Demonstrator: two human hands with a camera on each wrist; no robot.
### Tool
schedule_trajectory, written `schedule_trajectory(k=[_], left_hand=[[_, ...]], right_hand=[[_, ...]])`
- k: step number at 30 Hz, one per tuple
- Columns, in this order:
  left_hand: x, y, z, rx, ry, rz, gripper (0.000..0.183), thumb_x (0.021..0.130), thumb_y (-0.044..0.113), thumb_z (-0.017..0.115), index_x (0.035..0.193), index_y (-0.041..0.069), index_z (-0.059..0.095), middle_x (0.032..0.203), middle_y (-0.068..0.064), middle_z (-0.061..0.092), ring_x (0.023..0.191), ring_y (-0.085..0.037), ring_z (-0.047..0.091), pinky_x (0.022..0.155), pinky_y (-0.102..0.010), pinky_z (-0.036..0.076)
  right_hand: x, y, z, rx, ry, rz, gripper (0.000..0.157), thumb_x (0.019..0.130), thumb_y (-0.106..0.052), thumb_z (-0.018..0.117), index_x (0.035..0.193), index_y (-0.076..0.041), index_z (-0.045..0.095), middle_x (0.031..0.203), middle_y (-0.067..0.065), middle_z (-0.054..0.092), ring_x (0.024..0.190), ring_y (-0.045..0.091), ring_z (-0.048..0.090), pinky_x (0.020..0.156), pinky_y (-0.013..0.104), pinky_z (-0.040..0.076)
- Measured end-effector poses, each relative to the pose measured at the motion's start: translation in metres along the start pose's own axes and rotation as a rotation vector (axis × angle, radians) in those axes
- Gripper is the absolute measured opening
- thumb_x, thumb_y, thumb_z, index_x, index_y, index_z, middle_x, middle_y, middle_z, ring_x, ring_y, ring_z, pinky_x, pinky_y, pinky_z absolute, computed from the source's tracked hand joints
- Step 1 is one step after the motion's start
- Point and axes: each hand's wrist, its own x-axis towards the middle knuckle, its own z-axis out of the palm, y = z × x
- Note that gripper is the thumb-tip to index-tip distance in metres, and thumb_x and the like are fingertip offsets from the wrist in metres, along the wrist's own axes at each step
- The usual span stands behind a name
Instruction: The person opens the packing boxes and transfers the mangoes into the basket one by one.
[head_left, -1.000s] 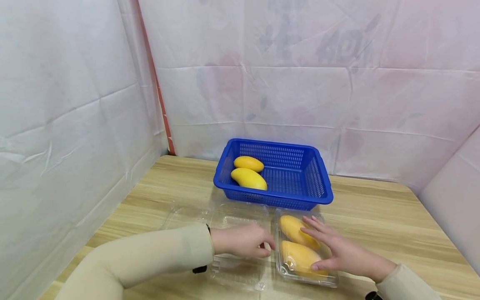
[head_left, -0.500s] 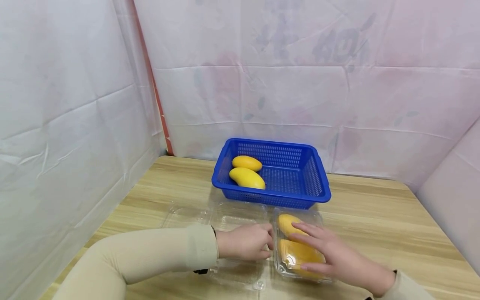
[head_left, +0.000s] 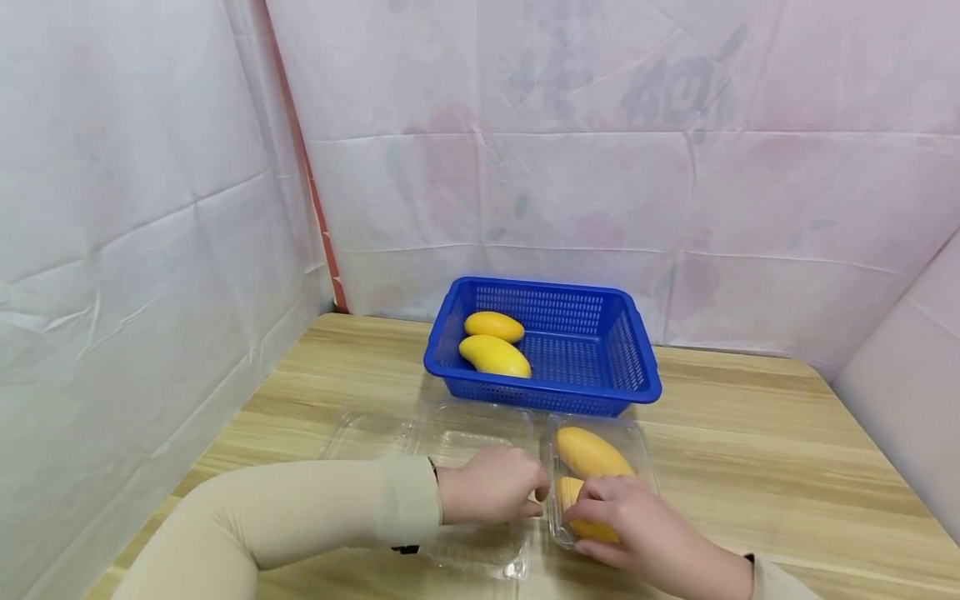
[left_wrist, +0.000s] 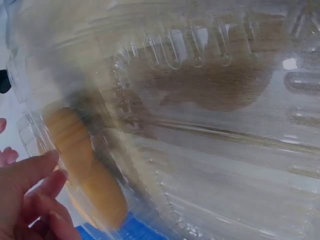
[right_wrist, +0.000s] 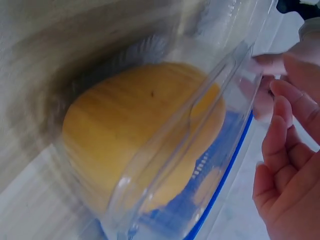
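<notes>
Two orange-yellow mangoes (head_left: pixel 592 451) lie inside a clear plastic clamshell box (head_left: pixel 645 454), its lid over them, right of centre in the head view. My left hand (head_left: pixel 495 483) is at the box's left side, fingertips right by the rim, fingers loosely bent. Over the near end of the box is my right hand (head_left: pixel 630 521), its bent fingers covering part of the nearer mango. In the right wrist view that hand's fingers (right_wrist: pixel 295 150) show nothing between them. An open clear clamshell (head_left: pixel 480 554) lies beneath my left forearm.
A blue perforated basket (head_left: pixel 637 392) stands behind the boxes, with two more mangoes (head_left: pixel 495 357) on its left side. Cloth-covered walls (head_left: pixel 570 192) enclose the wooden table (head_left: pixel 750 417) at the back and sides.
My right hand has drawn back toward the near end of the box, its spread fingers now bent, uncovering the farther mango. My left hand has shifted very little at the box's left edge.
</notes>
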Motion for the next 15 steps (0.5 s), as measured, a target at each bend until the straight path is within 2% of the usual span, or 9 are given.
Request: schedule_trajectory(k=[5, 7, 11, 15], left_hand=[[0.000, 0.001, 0.001, -0.010, -0.005, 0.014, 0.010, 0.082, 0.031, 0.070, 0.072, 0.028, 0.071, 0.063, 0.018, 0.059, 0.053, 0.003, 0.047, 0.048, -0.016, 0.036], [0.000, 0.000, 0.000, -0.061, -0.028, 0.027, 0.014, 0.084, 0.029, 0.068, 0.071, 0.027, 0.072, 0.059, 0.018, 0.057, 0.050, 0.003, 0.044, 0.048, -0.015, 0.036], [-0.001, 0.000, -0.003, -0.272, -0.136, -0.005, 0.019, 0.088, 0.023, 0.063, 0.073, 0.020, 0.074, 0.054, 0.014, 0.058, 0.042, 0.005, 0.046, 0.054, -0.010, 0.038], [-0.005, 0.000, -0.005, -0.535, -0.247, -0.083, 0.020, 0.091, 0.013, 0.057, 0.079, 0.012, 0.074, 0.044, 0.007, 0.048, 0.037, -0.004, 0.053, 0.049, -0.014, 0.044]], right_hand=[[0.001, -0.001, 0.008, -0.040, 0.028, -0.039, 0.023, 0.065, -0.021, 0.081, 0.082, -0.024, 0.065, 0.076, -0.016, 0.047, 0.068, -0.001, 0.045, 0.058, 0.018, 0.037], [0.000, -0.002, 0.010, -0.051, 0.035, -0.043, 0.023, 0.064, -0.020, 0.081, 0.080, -0.024, 0.065, 0.074, -0.017, 0.045, 0.066, -0.001, 0.043, 0.057, 0.017, 0.035], [-0.001, -0.002, 0.012, -0.064, 0.049, -0.046, 0.023, 0.063, -0.018, 0.082, 0.077, -0.025, 0.064, 0.071, -0.017, 0.043, 0.063, -0.002, 0.040, 0.056, 0.015, 0.032], [0.000, -0.003, 0.015, -0.118, 0.083, -0.088, 0.024, 0.060, -0.017, 0.082, 0.072, -0.025, 0.062, 0.068, -0.016, 0.040, 0.059, -0.002, 0.038, 0.054, 0.014, 0.029]])
